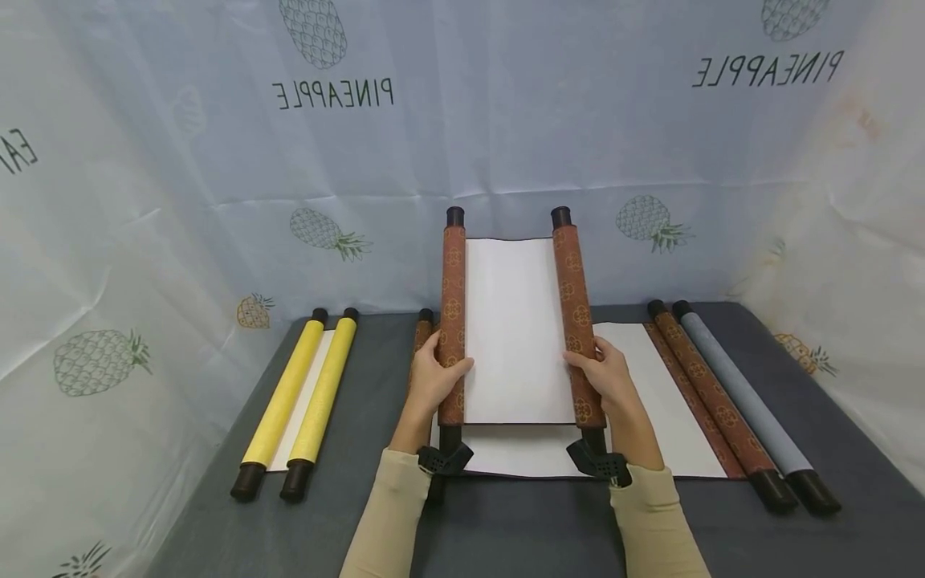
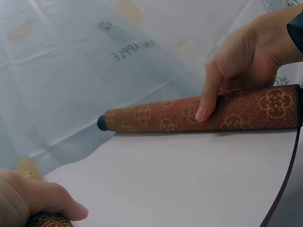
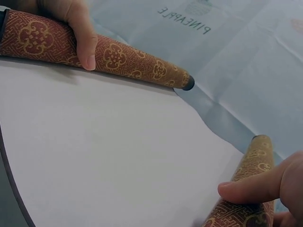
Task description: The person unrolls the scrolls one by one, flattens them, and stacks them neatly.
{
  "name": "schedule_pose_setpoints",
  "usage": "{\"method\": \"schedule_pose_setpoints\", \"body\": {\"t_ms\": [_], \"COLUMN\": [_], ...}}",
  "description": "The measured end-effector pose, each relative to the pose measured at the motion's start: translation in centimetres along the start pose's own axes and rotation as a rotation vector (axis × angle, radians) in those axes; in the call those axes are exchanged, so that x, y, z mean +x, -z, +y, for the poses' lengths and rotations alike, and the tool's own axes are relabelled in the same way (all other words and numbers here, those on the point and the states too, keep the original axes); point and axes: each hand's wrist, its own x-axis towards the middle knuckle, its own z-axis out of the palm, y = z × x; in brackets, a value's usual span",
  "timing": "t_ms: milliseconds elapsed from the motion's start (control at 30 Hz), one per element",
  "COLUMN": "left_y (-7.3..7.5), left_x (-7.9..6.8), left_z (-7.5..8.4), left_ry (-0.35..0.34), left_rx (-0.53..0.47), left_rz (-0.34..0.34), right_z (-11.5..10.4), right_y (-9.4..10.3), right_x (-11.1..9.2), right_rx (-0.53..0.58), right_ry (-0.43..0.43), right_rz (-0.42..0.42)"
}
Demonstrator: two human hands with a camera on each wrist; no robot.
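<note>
A partly unrolled scroll with brown, gold-patterned rolls and white paper [image 1: 515, 329] is held up over the table. My left hand [image 1: 432, 377] grips its left roll [image 1: 453, 297], thumb across the front. On the other side, my right hand [image 1: 613, 377] holds the right roll [image 1: 573, 297] in the same way. The left wrist view shows the far right hand [image 2: 241, 56] with a finger or thumb over the patterned roll [image 2: 156, 116]. In the right wrist view, my right thumb [image 3: 251, 187] lies over the near roll. Blank paper stretches between both rolls.
Behind the held scroll, another brown-patterned scroll [image 1: 711, 397] lies spread on the dark table [image 1: 506, 530], partly hidden. A grey-blue roll [image 1: 747, 389] lies along its right side. At the left lies a yellow scroll [image 1: 318, 401], slightly opened. Pineapple-print curtains [image 1: 470, 144] surround the table.
</note>
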Motion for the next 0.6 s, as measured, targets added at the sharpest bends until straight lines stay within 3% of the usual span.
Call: {"method": "schedule_pose_setpoints", "body": {"t_ms": [267,467,600], "left_y": [0.39,0.58,0.65], "left_x": [-0.10,-0.09,-0.13], "left_z": [0.40,0.53,0.63], "left_ry": [0.006,0.006,0.031], "left_rx": [0.023,0.027,0.007], "left_rz": [-0.017,-0.049,-0.091], "right_z": [-0.25,-0.28,-0.21], "right_y": [0.29,0.28,0.23], "right_x": [-0.04,0.12,-0.04], "right_rx": [0.042,0.140,0.102], "right_ry": [-0.019,-0.041,-0.042], "right_rz": [-0.042,0.016,0.063]}}
